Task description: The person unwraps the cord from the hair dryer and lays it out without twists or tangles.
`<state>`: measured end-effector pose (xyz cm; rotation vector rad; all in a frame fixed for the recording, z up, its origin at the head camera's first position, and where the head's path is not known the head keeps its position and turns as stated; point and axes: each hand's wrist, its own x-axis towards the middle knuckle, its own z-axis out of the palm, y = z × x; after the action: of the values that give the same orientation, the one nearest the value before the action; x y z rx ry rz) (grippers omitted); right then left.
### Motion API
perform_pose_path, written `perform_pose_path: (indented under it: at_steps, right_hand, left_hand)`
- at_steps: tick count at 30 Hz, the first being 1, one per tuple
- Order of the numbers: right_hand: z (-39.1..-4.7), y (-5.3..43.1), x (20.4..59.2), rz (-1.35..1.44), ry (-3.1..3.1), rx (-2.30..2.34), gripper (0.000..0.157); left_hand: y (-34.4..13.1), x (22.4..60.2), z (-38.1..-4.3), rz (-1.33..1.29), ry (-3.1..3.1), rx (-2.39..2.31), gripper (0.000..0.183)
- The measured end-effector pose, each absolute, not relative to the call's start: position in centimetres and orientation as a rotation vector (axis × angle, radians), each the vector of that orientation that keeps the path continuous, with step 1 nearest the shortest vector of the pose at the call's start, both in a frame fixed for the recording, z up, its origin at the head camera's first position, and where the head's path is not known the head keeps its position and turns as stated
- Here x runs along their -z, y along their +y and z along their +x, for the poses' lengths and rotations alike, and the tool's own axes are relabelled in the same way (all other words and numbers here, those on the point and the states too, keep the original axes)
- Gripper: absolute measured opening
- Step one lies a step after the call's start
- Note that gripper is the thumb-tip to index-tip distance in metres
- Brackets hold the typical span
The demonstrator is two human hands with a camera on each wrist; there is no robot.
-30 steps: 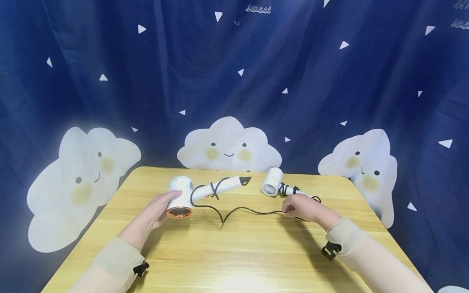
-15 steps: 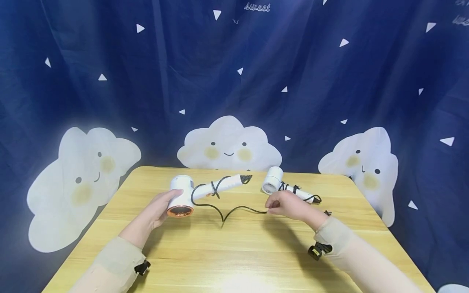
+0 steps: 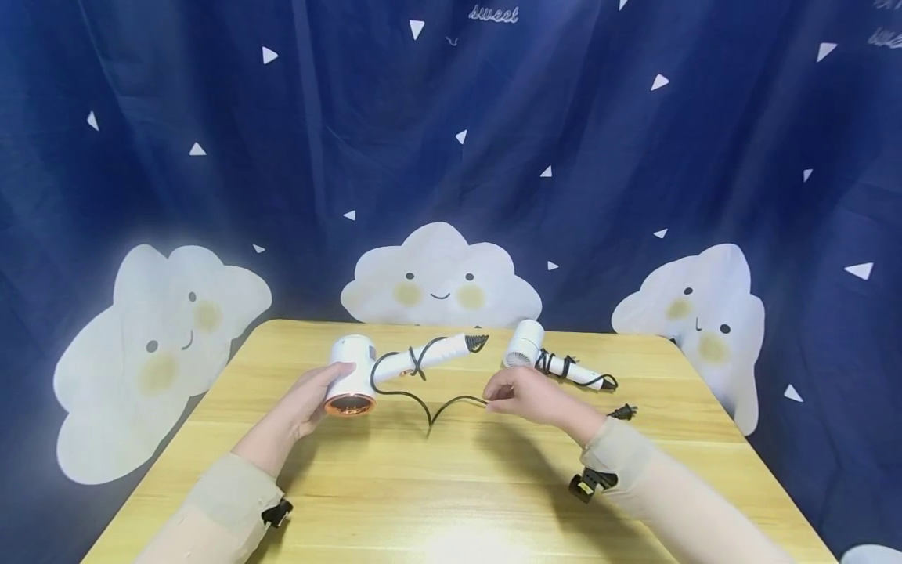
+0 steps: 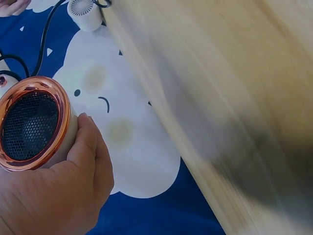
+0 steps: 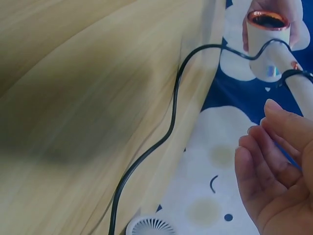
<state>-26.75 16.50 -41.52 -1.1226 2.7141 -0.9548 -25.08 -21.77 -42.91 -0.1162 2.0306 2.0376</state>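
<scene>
Plainly, we have the left hand wrapped firmly round the barrel of a white hair dryer, left of centre over the far half of the wooden table. Its copper ring and dark mesh grille face our side, while its handle points right and slightly away. We cannot tell whether the barrel touches the wood.

From this dryer's handle, crossed by loops of black cord, a loose length dips and rises toward the right hand. In the head view the fingertips seem to meet the cord, but the right wrist view gives us a clearer look: the fingers are loosely bent, the thumb tip lies near them, and the cord passes clear of the hand. So we find that hand relaxed and holding nothing.

Just beyond the right hand we see a second dryer, white and slimmer, lying on the table with its own cord wound about its handle. A black plug sits just beside the right sleeve. Behind everything hangs a navy curtain printed with smiling clouds and small white triangles.
</scene>
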Motion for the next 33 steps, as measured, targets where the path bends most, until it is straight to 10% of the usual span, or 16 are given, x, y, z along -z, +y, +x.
perform_pose_path:
  at_steps: [33]
  right_hand:
    - [-26.2, 7.5, 44.0, -0.887, 2.596, 1.381, 0.027]
  left_hand:
    - [-21.4, 43.1, -25.0, -0.122, 2.032, -2.044, 0.060]
